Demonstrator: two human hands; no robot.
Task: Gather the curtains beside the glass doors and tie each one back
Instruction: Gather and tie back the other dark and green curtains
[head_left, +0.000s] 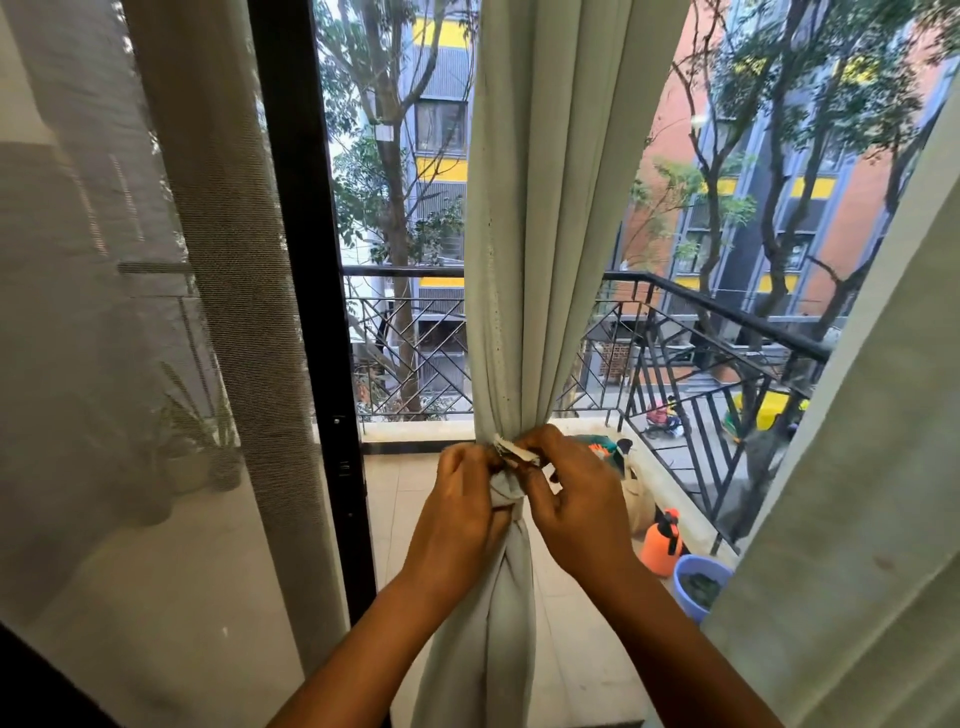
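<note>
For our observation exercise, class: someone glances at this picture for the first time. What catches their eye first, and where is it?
First, the pale green curtain hanging down the middle, cinched at its waist where the left hand and right hand pinch a light tie strip. Behind it, yellow-banded buildings and trees fill the glass. At lower right on the balcony stand an orange sprayer and a blue tub.
</note>
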